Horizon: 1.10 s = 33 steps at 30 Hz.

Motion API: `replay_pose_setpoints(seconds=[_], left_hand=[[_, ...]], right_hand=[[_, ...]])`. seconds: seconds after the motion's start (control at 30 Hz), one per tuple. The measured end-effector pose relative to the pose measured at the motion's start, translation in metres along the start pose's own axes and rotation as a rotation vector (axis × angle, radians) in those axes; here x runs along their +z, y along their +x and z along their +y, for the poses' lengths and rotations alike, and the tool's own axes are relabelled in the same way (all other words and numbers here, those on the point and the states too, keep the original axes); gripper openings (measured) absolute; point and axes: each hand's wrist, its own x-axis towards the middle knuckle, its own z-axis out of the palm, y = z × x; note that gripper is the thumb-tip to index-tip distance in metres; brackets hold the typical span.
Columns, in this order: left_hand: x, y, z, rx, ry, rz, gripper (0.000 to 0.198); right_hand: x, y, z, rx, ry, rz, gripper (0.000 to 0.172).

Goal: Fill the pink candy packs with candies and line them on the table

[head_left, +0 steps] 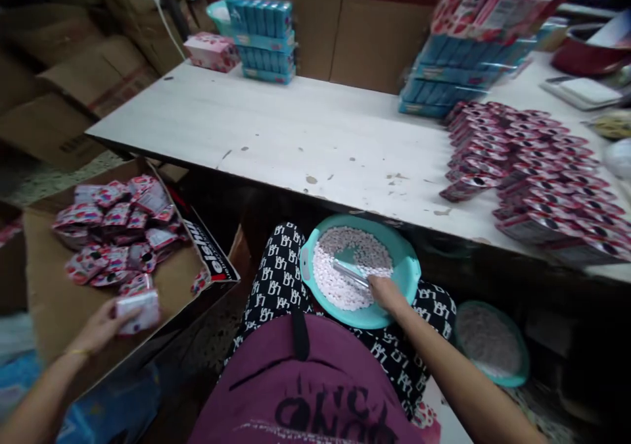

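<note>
Our table (315, 143) and box (190, 312) both hold packets (537, 161); seemingly midway, our left hand (104, 325) pinches one packet (141, 314), right hand (387, 294) a scoop (351, 274).

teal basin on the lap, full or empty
Partly full: in the teal basin, pale pellets surround a bare patch near the metal utensil.

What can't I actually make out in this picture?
All in the head view:
Any print on the white face of the packet in the left hand: blurred, too small.
Grip end of the metal tool: covered by the right hand.
Most of the floor of the teal basin: buried under pale pellets.
Blue plastic at lower left: cut off by the bottom edge.
</note>
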Motion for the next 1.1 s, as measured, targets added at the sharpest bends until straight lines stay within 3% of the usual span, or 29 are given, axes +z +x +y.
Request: replay_pose_setpoints(seconds=[0.07,0.17,0.27,0.4,0.5,0.63,0.77,0.87,0.97,1.1], left_hand=[[-0.006,-0.014,0.042,-0.106,-0.356,0.037,0.041],[0.005,-0.037,0.115,-0.091,-0.647,-0.041,0.054],[0.042,-0.054,0.171,-0.077,-0.776,-0.241,0.047],[0.106,-0.066,0.213,-0.028,-0.864,-0.659,0.053],[0.151,-0.070,0.237,0.007,-0.866,-0.878,0.053],[0.200,-0.069,0.260,-0.005,-0.924,-0.871,0.047],[0.228,-0.059,0.265,-0.102,-1.044,-0.901,0.040],[0.241,-0.052,0.265,-0.268,-1.171,-0.947,0.028],[0.255,-0.050,0.266,-0.402,-1.236,-0.916,0.023],[0.276,-0.053,0.273,-0.471,-1.225,-0.933,0.023]], right_hand=[[-0.007,-0.002,0.009,0.120,-0.039,0.116,0.031],[-0.015,0.005,0.013,0.213,-0.121,0.320,0.032],[-0.013,0.021,-0.001,0.153,-0.087,0.327,0.032],[0.005,0.036,-0.037,0.076,0.022,0.244,0.034],[0.020,0.035,-0.049,0.029,0.122,0.142,0.033],[0.030,0.027,-0.036,-0.044,0.305,0.017,0.029],[0.026,0.020,-0.011,-0.076,0.507,0.004,0.028],[0.012,0.008,0.004,-0.078,0.623,0.035,0.024],[-0.013,-0.010,0.017,-0.083,0.835,0.064,0.017],[-0.050,-0.030,0.026,-0.081,1.114,0.060,0.017]])
